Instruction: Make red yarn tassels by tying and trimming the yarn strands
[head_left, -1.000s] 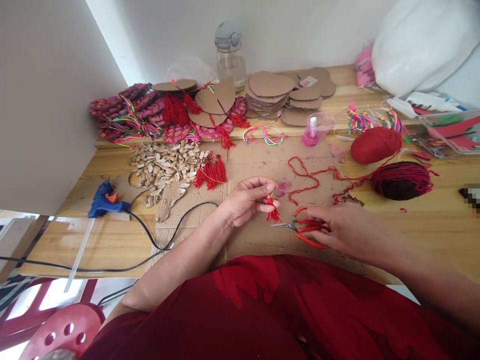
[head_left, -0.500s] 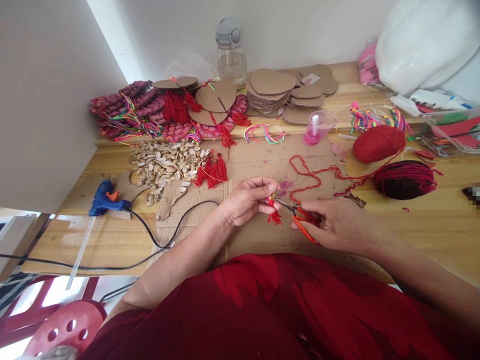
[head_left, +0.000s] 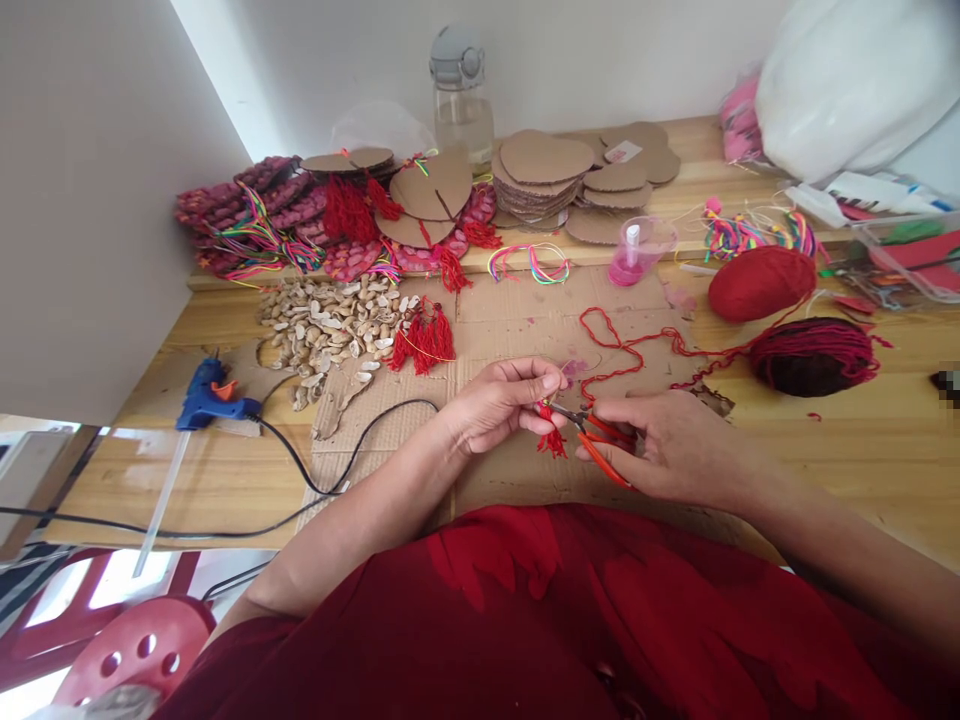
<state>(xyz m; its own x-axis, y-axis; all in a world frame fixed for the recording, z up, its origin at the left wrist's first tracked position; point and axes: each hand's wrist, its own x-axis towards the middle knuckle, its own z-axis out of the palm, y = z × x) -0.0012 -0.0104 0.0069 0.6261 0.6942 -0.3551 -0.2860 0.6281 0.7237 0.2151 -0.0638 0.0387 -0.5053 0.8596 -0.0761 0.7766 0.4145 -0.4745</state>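
The scissors (head_left: 609,458), earlier kept apart, are now brought to the red tassel (head_left: 553,443) from three o'clock, gripped by the right hand (head_left: 664,445), its back upward; the tassel is pinched by the left hand (head_left: 506,408).

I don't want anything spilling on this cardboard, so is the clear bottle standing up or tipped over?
Upright: the clear bottle rises straight behind the cardboard cutouts, its grey lid at the top.

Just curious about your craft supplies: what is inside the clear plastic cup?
The clear plastic cup holds something pink low down and a slim white-topped item. The pink covers that item's lower end, so I can't identify it.
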